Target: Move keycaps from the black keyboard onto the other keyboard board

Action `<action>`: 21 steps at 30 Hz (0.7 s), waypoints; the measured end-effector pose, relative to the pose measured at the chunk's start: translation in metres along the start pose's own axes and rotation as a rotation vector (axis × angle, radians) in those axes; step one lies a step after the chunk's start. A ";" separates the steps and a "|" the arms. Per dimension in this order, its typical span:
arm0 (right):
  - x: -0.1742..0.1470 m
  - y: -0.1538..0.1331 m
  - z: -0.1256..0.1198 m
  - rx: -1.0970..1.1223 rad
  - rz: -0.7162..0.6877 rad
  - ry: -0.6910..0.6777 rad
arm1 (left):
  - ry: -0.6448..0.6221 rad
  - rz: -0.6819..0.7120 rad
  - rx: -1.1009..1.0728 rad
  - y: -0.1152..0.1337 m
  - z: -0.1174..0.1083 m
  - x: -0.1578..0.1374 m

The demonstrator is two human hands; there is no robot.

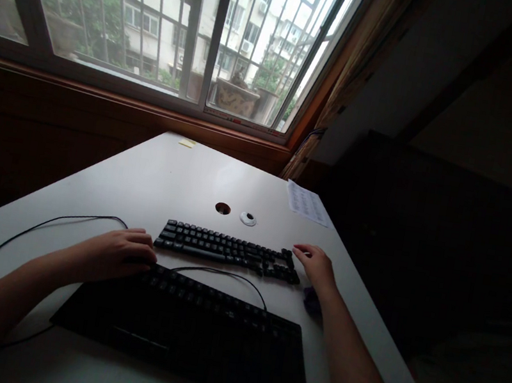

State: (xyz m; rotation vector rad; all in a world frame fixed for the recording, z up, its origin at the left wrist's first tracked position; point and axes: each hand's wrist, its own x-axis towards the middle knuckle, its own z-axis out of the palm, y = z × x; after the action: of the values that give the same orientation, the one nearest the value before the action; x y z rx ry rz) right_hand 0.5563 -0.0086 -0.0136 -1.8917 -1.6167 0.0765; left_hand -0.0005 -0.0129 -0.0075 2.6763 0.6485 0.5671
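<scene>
A black keyboard (193, 343) lies at a slant on the white table, its front part very dark. My left hand (129, 254) is closed over its back left corner, fingers curled down on the edge. Behind it, rows of loose-looking black keycaps (219, 242) are laid out in keyboard order, with white gaps towards the right end. My right hand (316, 264) is at the far right end of these rows, thumb and finger pinched at a keycap there. The fingertips partly hide it. A small dark object (313, 302), its kind unclear, lies partly under my right wrist.
A black cable (37, 223) loops over the table (131, 181) on the left and runs behind the keyboard. Farther back are a round cable hole (223, 208), a white ring-shaped cover (248, 219), a printed sheet (307, 203) and a yellowish slip (186, 142). A barred window stands beyond.
</scene>
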 end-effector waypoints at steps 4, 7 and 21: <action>0.015 0.011 0.009 -0.028 0.049 -0.094 | 0.005 -0.003 0.000 0.000 0.000 0.000; 0.020 0.017 0.012 -0.037 0.074 -0.142 | 0.007 0.007 -0.004 -0.001 0.000 0.000; 0.035 0.021 0.025 -0.010 0.067 -0.274 | 0.005 0.002 -0.015 0.002 -0.001 0.000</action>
State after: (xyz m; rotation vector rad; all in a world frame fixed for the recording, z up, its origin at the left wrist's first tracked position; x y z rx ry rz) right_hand 0.5721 0.0326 -0.0321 -2.0120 -1.7315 0.3711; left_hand -0.0003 -0.0140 -0.0056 2.6627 0.6401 0.5771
